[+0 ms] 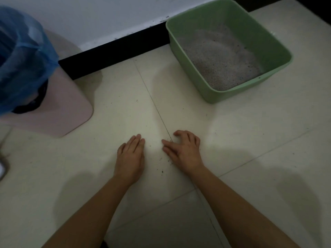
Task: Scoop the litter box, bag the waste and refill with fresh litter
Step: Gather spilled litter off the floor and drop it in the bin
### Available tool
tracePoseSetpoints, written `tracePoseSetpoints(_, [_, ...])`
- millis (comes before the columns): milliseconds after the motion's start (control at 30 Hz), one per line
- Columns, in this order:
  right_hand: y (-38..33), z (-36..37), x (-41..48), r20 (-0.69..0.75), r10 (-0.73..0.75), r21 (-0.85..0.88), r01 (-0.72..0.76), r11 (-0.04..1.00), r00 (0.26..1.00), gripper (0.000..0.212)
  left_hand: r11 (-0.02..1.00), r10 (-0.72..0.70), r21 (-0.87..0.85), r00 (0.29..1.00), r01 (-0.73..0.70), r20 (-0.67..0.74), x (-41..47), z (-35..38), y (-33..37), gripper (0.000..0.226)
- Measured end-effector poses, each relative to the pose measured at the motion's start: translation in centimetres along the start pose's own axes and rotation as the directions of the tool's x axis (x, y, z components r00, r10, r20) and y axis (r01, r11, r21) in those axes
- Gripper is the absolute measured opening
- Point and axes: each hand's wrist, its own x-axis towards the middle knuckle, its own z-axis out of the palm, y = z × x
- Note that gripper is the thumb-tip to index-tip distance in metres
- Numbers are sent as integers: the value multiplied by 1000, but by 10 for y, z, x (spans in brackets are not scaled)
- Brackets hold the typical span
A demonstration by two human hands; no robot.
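A green litter box [279, 43] stands on the floor at the upper right, against the dark baseboard, with grey litter [220, 58] heaped inside it. At the far left a bin lined with a blue plastic bag [23, 56] sits on a pink mat [68, 111]. My left hand [130, 158] lies flat on the tile, palm down, fingers together. Beside it my right hand [184, 151] rests on the tile with its fingers spread and slightly curled. Both hands hold nothing. A few dark specks of litter [162, 170] lie scattered between and just below them.
The floor is pale tile with grout lines [154, 104] running diagonally past my hands. A white wall with a black baseboard [114, 56] closes the far side. A grey object [3, 165] pokes in at the left edge.
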Motion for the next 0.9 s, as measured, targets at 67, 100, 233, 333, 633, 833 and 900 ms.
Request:
tracePoseSetpoints(67, [1,2,5,-27,-7,38,8,999,1000,23,1000,0,9,1000,0,6,0,2,-2,52])
tracePoseSetpoints(100, [2,3,6,-40,-14,51,16,999,999,22,1000,1,10,1000,-1,4,0,2,-3,52])
tracePoseSetpoints(233, [0,5,10,-71,-34,116,42,992,997,22,1000,6,-9,999,-6,-32,-3,0,0,49])
tracePoseSetpoints(333, [-4,8,11,-61,-89,132,96,987,994,18,995,91,42,996,-90,-14,-13,-1,1,52])
tracePoseSetpoints(633, [33,-16,-9,-86,-17,166,32,986,996,18,999,43,25,997,-45,64,-14,8,11,90])
tracePoseSetpoints(833, [42,-24,-15,-89,-4,153,18,988,996,27,995,87,-43,996,-89,-35,-1,11,20,77])
tracePoseSetpoints(900, [42,-24,-14,-96,-19,159,34,987,995,33,984,88,-142,988,-107,-130,6,17,31,63])
